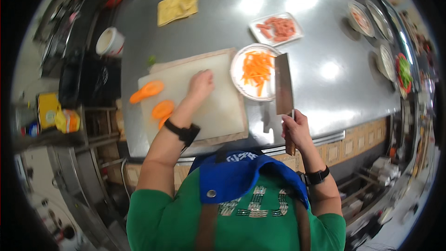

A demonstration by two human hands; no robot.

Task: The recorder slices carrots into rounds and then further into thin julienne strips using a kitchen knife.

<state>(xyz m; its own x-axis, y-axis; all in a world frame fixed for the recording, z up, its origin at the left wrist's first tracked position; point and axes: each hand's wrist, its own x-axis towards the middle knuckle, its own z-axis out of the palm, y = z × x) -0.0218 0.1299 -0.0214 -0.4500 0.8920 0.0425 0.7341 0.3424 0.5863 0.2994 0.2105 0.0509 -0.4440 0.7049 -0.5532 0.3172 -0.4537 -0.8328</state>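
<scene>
My right hand [296, 129] grips the wooden handle of a cleaver [284, 85], whose broad blade lies over the right edge of a patterned plate [238, 83] and points away from me. Cut carrot strips [257, 68] are heaped on that plate. Over the white cutting board [219, 115] is my left hand [201, 81], its fingers curled; whether anything is inside them cannot be told. A long carrot piece [148, 91] rests at the board's left edge, partly past it. Nearer me, an oval carrot slice [163, 109] and another piece lie beside my left forearm.
Beyond the plate stands a white tray [256, 35] of pinkish food pieces [278, 28]. A folded yellow cloth [177, 8] lies at the far left. Bowls [360, 19] line the metal table's right side. A white tub [108, 42] is beside its left edge.
</scene>
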